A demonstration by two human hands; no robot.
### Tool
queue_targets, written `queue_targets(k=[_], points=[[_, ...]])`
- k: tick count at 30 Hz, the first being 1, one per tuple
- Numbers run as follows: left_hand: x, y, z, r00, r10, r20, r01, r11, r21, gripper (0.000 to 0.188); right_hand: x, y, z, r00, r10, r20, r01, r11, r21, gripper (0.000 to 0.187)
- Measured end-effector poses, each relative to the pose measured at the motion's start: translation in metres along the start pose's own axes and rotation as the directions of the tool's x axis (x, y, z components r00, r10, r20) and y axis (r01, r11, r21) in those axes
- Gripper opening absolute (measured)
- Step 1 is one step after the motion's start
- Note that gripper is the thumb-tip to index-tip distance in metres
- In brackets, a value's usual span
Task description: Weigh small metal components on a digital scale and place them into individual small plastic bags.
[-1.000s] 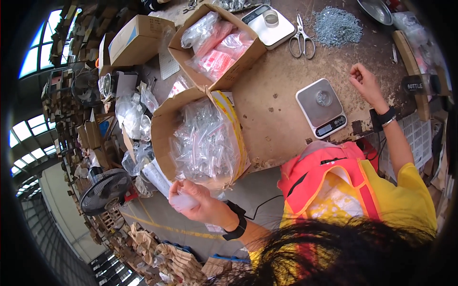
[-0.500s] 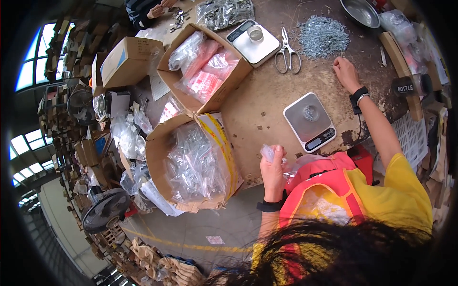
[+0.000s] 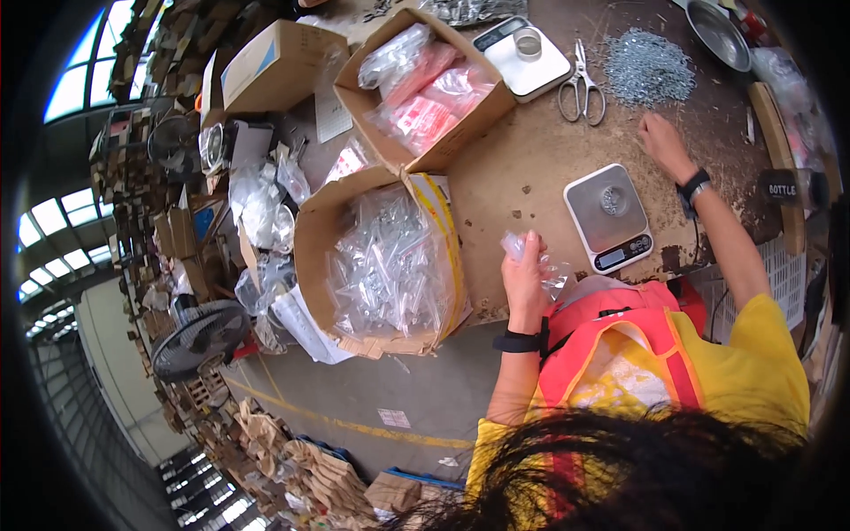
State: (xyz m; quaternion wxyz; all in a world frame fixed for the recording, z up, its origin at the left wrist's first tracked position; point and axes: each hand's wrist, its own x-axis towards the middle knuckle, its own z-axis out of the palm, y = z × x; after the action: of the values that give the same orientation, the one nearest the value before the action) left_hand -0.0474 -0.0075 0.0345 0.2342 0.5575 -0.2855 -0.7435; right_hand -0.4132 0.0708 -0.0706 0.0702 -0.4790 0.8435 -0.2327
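My left hand is closed around a clear plastic bag near the table's front edge, the bag's crumpled film sticking out past the fingers. My right hand rests by the near side of a pile of small silvery metal pieces. Its fingers are curled in, and whatever they may hold is hidden. Between my hands stands a white digital scale with a small clear round dish on its plate, some metal pieces inside.
At left, one carton holds filled clear bags, another pink and clear bags. Scissors lie beside a second scale. A metal bowl is at far right, near a wooden edge strip. A fan stands left.
The whole view has shifted, so the table things appear lower right or higher. My right hand has drawn slightly back from the pile; my left still grips the bag.
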Motion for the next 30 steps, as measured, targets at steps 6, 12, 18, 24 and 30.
queue_targets(k=[6,12,18,24,30], points=[[0.009,-0.008,-0.004,0.999,0.052,-0.016,-0.052,0.999,-0.010,0.023,-0.057,-0.119,-0.047,0.952,-0.126,0.281,0.002,0.915,0.404,0.009],[0.007,-0.016,0.010,0.988,0.080,0.133,-0.060,0.987,-0.151,0.023,-0.093,-0.182,-0.057,0.971,-0.095,0.218,-0.039,0.840,0.541,0.020],[-0.003,-0.004,0.012,0.964,0.071,0.257,-0.005,0.968,-0.249,0.021,-0.104,-0.200,-0.054,0.914,-0.062,0.402,-0.256,0.681,0.686,0.017],[-0.013,0.002,-0.014,0.922,0.078,0.378,-0.032,0.991,-0.126,0.024,-0.089,-0.184,-0.076,0.837,-0.114,0.536,-0.384,0.575,0.722,0.006],[-0.022,0.000,-0.017,0.936,0.134,0.325,-0.153,0.988,0.033,0.021,-0.088,-0.174,-0.074,0.857,-0.080,0.508,-0.364,0.603,0.710,0.007]])
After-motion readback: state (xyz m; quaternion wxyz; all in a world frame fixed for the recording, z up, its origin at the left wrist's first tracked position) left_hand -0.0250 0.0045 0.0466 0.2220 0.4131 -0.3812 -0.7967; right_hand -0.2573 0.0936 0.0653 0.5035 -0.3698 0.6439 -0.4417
